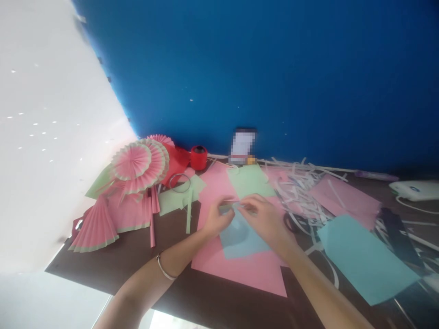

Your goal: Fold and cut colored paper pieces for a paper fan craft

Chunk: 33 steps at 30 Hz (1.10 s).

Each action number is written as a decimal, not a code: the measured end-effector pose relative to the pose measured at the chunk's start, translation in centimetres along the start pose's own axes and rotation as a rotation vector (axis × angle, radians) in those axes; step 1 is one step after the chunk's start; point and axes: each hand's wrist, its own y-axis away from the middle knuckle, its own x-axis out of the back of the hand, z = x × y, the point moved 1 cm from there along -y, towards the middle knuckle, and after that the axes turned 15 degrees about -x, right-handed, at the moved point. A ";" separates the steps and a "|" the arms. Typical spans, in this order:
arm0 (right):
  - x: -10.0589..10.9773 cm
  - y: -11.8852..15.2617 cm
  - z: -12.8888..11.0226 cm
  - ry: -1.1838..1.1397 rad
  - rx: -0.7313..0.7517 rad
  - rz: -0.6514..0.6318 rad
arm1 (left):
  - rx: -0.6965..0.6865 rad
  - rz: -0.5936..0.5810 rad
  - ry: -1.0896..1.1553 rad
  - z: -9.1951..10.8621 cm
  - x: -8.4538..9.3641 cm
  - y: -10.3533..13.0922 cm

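My left hand (219, 217) and my right hand (259, 214) come together over the middle of the table. Both are closed, pinching the top edge of a light blue sheet of paper (243, 240). The fingertips nearly meet; the fold or strip between them is blurred. Beneath the blue sheet lies pink paper (236, 272), spread flat on the dark table. A light green sheet (252, 179) rests just beyond my fingers. A dark ring-shaped object (291, 222), perhaps a scissors handle, shows partly beside my right wrist.
Pink-and-green pleated paper fans (135, 162) are piled at the left, near a red tape roll (199, 160). White paper strips (295, 192) lie tangled at the right, near a turquoise sheet (366, 256) and a white device (413, 189). A blue wall (267, 77) rises behind.
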 end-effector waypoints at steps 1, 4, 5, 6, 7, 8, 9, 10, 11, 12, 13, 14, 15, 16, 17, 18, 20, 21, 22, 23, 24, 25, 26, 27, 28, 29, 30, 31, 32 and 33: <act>-0.1 -0.3 0.3 0.000 0.010 -0.002 | 0.003 -0.011 0.014 0.1 0.0 0.0; -0.4 -0.9 1.2 -0.033 0.038 -0.009 | 0.025 -0.032 0.062 0.3 -0.1 0.0; -0.4 -1.1 1.4 -0.046 0.039 -0.013 | 0.030 -0.032 0.069 0.3 -0.1 0.0; -0.5 -1.2 1.5 -0.055 0.035 -0.015 | 0.032 -0.034 0.070 0.4 -0.1 0.0; -0.5 -1.3 1.6 -0.058 0.031 -0.018 | 0.031 -0.034 0.062 0.5 -0.1 -0.1; -0.4 -1.3 1.7 -0.057 0.029 -0.022 | 0.030 -0.035 0.052 0.5 -0.1 -0.1; -0.4 -1.4 1.7 -0.052 0.031 -0.024 | 0.027 -0.037 0.042 0.5 -0.1 -0.1; -0.3 -1.4 1.6 -0.043 0.036 -0.024 | 0.022 -0.039 0.032 0.5 -0.2 -0.1; -0.1 -1.4 1.5 -0.031 0.043 -0.021 | 0.015 -0.042 0.023 0.5 -0.2 -0.1; 0.1 -1.5 1.4 -0.019 0.049 -0.019 | 0.005 -0.046 0.015 0.5 -0.2 -0.1; 0.2 -1.5 1.3 -0.007 0.053 -0.017 | -0.007 -0.051 0.010 0.4 -0.2 -0.1; 0.4 -1.6 1.1 0.001 0.051 -0.016 | -0.019 -0.059 0.007 0.4 -0.2 0.0; 0.5 -1.7 0.9 0.006 0.043 -0.019 | -0.030 -0.064 0.006 0.4 -0.2 0.0; 0.7 -1.7 0.8 0.007 0.034 -0.023 | -0.040 -0.070 0.003 0.4 -0.2 0.0; 0.8 -1.8 0.6 0.006 0.026 -0.025 | -0.047 -0.076 -0.001 0.4 -0.2 0.0; 0.9 -1.9 0.5 0.006 0.019 -0.028 | -0.052 -0.080 -0.006 0.4 -0.2 0.1; 1.0 -2.1 0.2 0.021 0.010 -0.041 | -0.061 -0.088 -0.017 0.5 -0.2 0.1; 1.1 -2.1 0.1 0.036 0.005 -0.051 | -0.066 -0.092 -0.020 0.5 -0.2 0.1; 1.2 -2.2 0.1 0.055 -0.006 -0.060 | -0.071 -0.095 -0.022 0.5 -0.2 0.1; 1.3 -2.2 0.0 0.075 -0.025 -0.064 | -0.073 -0.093 -0.024 0.5 -0.2 0.1; 1.5 -2.2 -0.1 0.095 -0.043 -0.063 | -0.070 -0.089 -0.027 0.5 -0.1 0.0; 1.7 -2.2 -0.1 0.111 -0.055 -0.060 | -0.060 -0.081 -0.030 0.5 -0.1 0.0; 1.9 -2.1 -0.2 0.121 -0.063 -0.060 | -0.044 -0.069 -0.034 0.5 -0.1 0.0; 2.2 -2.1 -0.2 0.123 -0.068 -0.065 | -0.025 -0.056 -0.038 0.6 0.0 0.0; 2.5 -2.0 -0.2 0.120 -0.070 -0.070 | -0.006 -0.046 -0.040 0.6 0.0 -0.1; 2.8 -2.0 -0.1 0.115 -0.072 -0.076 | 0.008 -0.040 -0.039 0.6 0.1 -0.1; 3.1 -1.9 0.0 0.111 -0.076 -0.079 | 0.016 -0.037 -0.038 0.6 0.1 -0.1; 3.4 -1.9 0.1 0.108 -0.086 -0.079 | 0.017 -0.037 -0.036 0.7 0.1 -0.1; 3.6 -1.9 0.3 0.107 -0.097 -0.075 | 0.016 -0.038 -0.034 0.7 0.1 -0.2; 3.7 -1.9 0.4 0.107 -0.106 -0.072 | 0.013 -0.039 -0.034 0.8 0.1 -0.2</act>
